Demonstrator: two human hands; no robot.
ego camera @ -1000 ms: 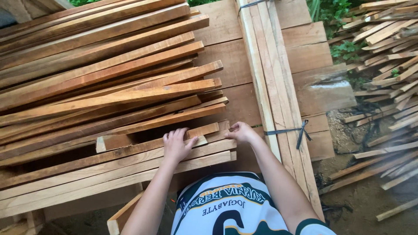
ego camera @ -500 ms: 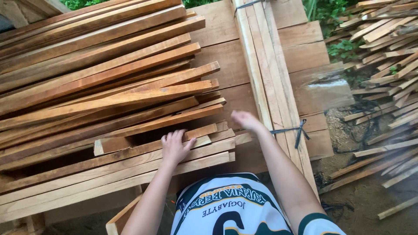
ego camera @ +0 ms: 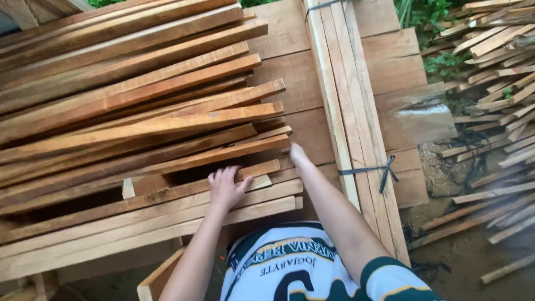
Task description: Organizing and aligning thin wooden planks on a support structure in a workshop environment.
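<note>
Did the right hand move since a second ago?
Yes. The right hand slid up the stack, away from the body, from the lower slat ends to the end of a higher reddish slat.

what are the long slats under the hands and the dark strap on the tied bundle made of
Long reddish-brown slats: bare sawn wood, visible grain, rough unpainted faces. Thin dark strap knotted round the pale tied bundle: likely plastic banding, though rubber is possible; too small to settle.

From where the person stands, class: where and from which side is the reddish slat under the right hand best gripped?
Probably at its near end, coming from the right side. That end juts free past the stack of slats, where the right hand already touches it; its long run leftward lies wedged among other slats. The left hand rests on a lower slat.
</note>
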